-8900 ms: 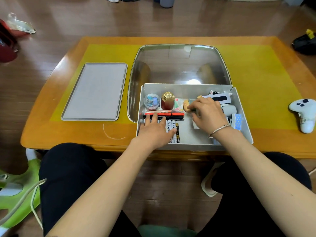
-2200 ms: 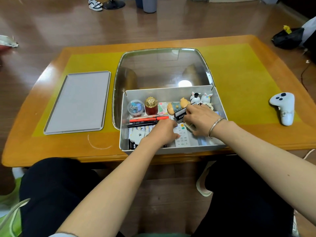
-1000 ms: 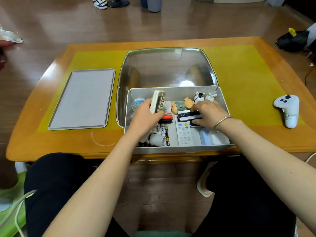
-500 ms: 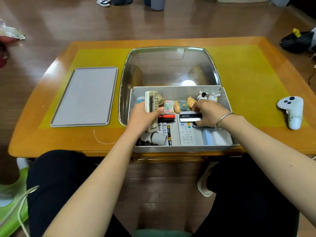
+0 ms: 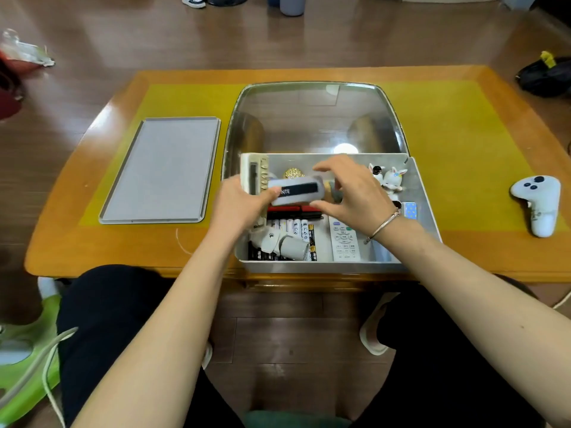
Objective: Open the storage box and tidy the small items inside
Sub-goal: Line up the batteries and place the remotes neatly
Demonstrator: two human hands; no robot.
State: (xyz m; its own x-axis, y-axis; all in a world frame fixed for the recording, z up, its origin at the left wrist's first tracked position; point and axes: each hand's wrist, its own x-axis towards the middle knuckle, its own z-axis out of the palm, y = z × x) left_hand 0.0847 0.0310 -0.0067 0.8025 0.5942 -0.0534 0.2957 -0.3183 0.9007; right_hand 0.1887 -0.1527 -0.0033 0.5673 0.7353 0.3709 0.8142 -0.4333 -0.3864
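on the far left of the orange wooden worktop [image 5: 92, 242] lies one flat grey rectangular lid [image 5: 163, 169] with a raised rim, on the yellow mat. next right, one open grey rectangular storage box [image 5: 423, 205] sits at the near edge of the worktop, in front of a glossy rounded panel set into the top. my left hand [image 5: 238, 208] is over the box's left side, its fingers curled round one cream, upright plastic remote [image 5: 254, 177] with a dark window and a row of small buttons; the thumb also touches the left end of one blurred white case with a dark band [image 5: 298, 191]. below it lie red and black pens [image 5: 293, 211], a row of batteries [image 5: 293, 227] that i cannot count, pale grey cylindrical pieces [image 5: 284, 244], and one flat white remote control [image 5: 344, 240] with small buttons. one gold faceted cap [image 5: 294, 173] shows behind. my right hand [image 5: 355, 193], with one thin metal bangle at the wrist, has its fingers spread and arched around the case's right end; whether they touch it i cannot tell. two small white animal figurines [image 5: 387, 179] stand in the far right corner, and one blue dotted piece [image 5: 410, 210] lies near the right wall. far right, one white smooth game controller [image 5: 537, 202] rests on the worktop.
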